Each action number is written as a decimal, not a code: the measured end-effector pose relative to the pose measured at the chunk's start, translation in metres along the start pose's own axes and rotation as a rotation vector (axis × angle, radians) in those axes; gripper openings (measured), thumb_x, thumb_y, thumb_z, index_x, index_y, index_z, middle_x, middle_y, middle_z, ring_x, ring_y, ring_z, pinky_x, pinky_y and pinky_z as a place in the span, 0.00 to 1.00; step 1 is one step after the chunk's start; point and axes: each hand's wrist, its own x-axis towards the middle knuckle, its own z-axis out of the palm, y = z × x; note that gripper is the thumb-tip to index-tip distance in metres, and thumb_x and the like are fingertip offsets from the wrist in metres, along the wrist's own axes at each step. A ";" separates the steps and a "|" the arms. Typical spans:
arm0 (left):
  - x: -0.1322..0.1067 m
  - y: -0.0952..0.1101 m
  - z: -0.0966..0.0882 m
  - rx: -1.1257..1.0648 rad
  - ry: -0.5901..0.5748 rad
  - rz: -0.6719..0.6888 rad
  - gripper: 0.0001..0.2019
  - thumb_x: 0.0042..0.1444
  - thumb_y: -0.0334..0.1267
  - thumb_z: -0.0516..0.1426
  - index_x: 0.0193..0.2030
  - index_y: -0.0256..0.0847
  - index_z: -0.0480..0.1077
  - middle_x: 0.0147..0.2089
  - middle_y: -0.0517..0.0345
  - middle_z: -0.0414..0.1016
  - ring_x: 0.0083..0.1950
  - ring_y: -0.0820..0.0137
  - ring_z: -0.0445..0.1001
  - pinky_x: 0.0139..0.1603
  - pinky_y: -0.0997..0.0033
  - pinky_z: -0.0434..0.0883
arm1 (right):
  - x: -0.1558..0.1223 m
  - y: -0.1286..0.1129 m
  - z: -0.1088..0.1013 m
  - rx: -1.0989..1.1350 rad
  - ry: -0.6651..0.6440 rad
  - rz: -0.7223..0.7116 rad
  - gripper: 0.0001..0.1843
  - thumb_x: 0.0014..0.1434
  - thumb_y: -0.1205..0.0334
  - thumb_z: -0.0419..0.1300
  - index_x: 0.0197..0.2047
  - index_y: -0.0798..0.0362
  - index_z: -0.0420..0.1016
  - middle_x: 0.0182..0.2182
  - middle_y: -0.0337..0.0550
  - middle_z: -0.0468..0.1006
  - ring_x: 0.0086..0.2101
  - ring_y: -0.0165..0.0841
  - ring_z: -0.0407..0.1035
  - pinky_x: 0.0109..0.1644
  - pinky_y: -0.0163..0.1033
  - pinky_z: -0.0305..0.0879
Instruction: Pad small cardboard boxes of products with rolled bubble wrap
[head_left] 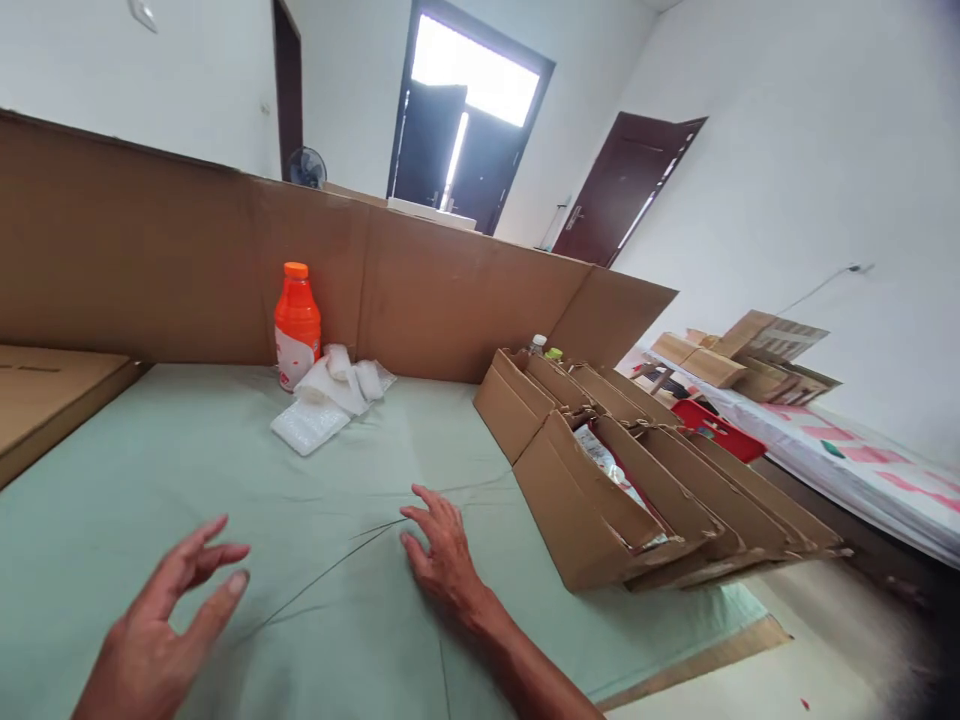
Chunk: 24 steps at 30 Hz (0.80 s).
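My left hand (pixel 169 610) hovers over the left front of the green cloth (pixel 225 450), thumb and fingers apart, holding nothing I can see. Further right, my right hand (pixel 442 550) is low over the cloth or touching it, fingers spread. A thin dark line (pixel 322 575) runs from near my right fingertips toward my left hand; whether it is a thread or a crease, I cannot tell. Beyond the hands stands an orange bottle (pixel 298 320) with a white label. Crumpled bubble wrap (pixel 322 400) lies against its base.
At right, a divided cardboard box (pixel 555 510) holds a shiny packet (pixel 611 465) and capped bottles (pixel 538 344). A tall cardboard panel (pixel 435 290) edges the table's back. A flat carton (pixel 60 400) lies at left. More cartons (pixel 750 360) sit on another table.
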 end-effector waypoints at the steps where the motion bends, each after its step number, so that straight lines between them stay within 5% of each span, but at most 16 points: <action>1: 0.001 -0.019 0.009 0.035 -0.026 -0.020 0.31 0.52 0.63 0.55 0.56 0.46 0.71 0.48 0.51 0.82 0.50 0.53 0.80 0.36 0.59 0.80 | 0.001 -0.001 -0.018 -0.063 0.035 -0.030 0.17 0.59 0.68 0.59 0.52 0.48 0.74 0.61 0.51 0.71 0.59 0.43 0.67 0.59 0.51 0.64; 4: -0.007 -0.068 0.030 0.168 -0.060 0.134 0.26 0.54 0.60 0.54 0.50 0.44 0.75 0.51 0.47 0.81 0.53 0.50 0.79 0.45 0.51 0.79 | 0.005 0.005 -0.086 -0.335 0.184 -0.073 0.15 0.64 0.66 0.56 0.54 0.49 0.72 0.62 0.53 0.70 0.60 0.44 0.65 0.60 0.51 0.61; 6: -0.015 -0.082 0.034 0.217 -0.044 0.230 0.24 0.57 0.57 0.53 0.50 0.45 0.76 0.52 0.48 0.81 0.53 0.51 0.78 0.47 0.51 0.78 | 0.007 0.017 -0.136 -0.584 0.259 -0.038 0.15 0.66 0.63 0.55 0.56 0.53 0.71 0.61 0.57 0.71 0.61 0.47 0.65 0.59 0.52 0.60; 9: -0.017 -0.078 0.033 0.226 0.015 0.253 0.21 0.58 0.55 0.53 0.49 0.45 0.77 0.49 0.50 0.82 0.50 0.55 0.79 0.46 0.55 0.79 | 0.009 0.049 -0.194 -0.936 0.206 0.178 0.24 0.65 0.55 0.57 0.59 0.61 0.70 0.51 0.65 0.78 0.50 0.53 0.73 0.49 0.52 0.63; 11: -0.014 -0.068 0.032 0.208 0.052 0.281 0.20 0.57 0.53 0.53 0.46 0.45 0.78 0.46 0.51 0.83 0.48 0.57 0.80 0.48 0.56 0.78 | 0.008 0.071 -0.214 -1.051 0.038 0.342 0.20 0.62 0.56 0.59 0.51 0.61 0.75 0.35 0.59 0.83 0.36 0.51 0.77 0.40 0.48 0.63; 14: -0.012 -0.058 0.030 0.168 0.083 0.285 0.19 0.55 0.52 0.55 0.44 0.45 0.79 0.45 0.52 0.83 0.46 0.58 0.80 0.43 0.60 0.79 | 0.004 0.092 -0.220 -1.037 -0.182 0.428 0.10 0.61 0.60 0.58 0.39 0.52 0.80 0.21 0.47 0.80 0.25 0.43 0.74 0.32 0.41 0.58; 17: -0.017 -0.054 0.026 0.102 0.081 0.172 0.19 0.55 0.51 0.55 0.46 0.45 0.79 0.50 0.51 0.82 0.48 0.58 0.80 0.27 0.70 0.77 | 0.002 0.089 -0.210 -0.946 -0.156 0.265 0.08 0.59 0.62 0.58 0.34 0.50 0.79 0.23 0.45 0.82 0.25 0.40 0.75 0.33 0.41 0.59; 21: -0.026 -0.044 0.020 0.043 0.013 0.043 0.21 0.55 0.52 0.57 0.52 0.47 0.76 0.56 0.52 0.78 0.51 0.58 0.79 0.22 0.75 0.73 | 0.006 0.042 -0.191 -0.667 -0.058 -0.085 0.09 0.59 0.66 0.57 0.31 0.49 0.77 0.29 0.46 0.84 0.30 0.39 0.76 0.43 0.45 0.63; 24: -0.033 -0.027 0.018 0.039 0.007 0.044 0.24 0.56 0.53 0.57 0.58 0.47 0.72 0.60 0.50 0.74 0.54 0.56 0.78 0.27 0.71 0.77 | 0.013 -0.010 -0.175 -0.414 -0.181 -0.274 0.14 0.61 0.71 0.52 0.31 0.47 0.76 0.28 0.43 0.83 0.30 0.36 0.74 0.48 0.45 0.64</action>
